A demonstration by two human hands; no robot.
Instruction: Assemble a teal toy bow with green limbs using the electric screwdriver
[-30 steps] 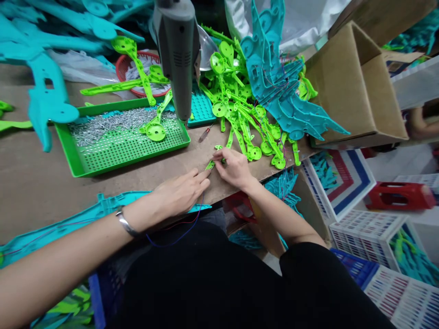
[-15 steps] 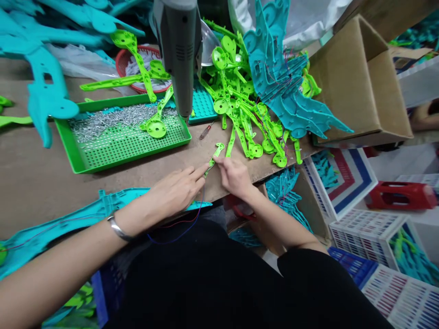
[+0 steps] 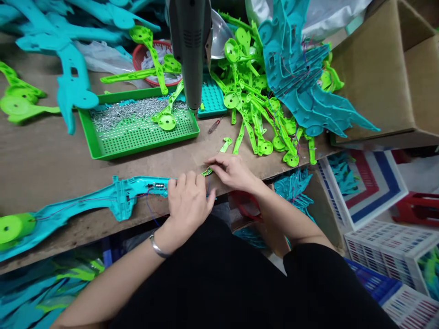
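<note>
Along tabletop front edge, left hand, fingers close together, covers right end of long turquoise part; clamped or resting, cannot tell. Right hand, thumb and forefinger apart, at small green piece; grip unclear. Beyond, bare strip runs to green tray; green-part pile crowds right side.

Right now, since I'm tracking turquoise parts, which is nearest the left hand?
The long turquoise piece with a round green part at one end; it alone is partly hidden by the left hand.
</note>
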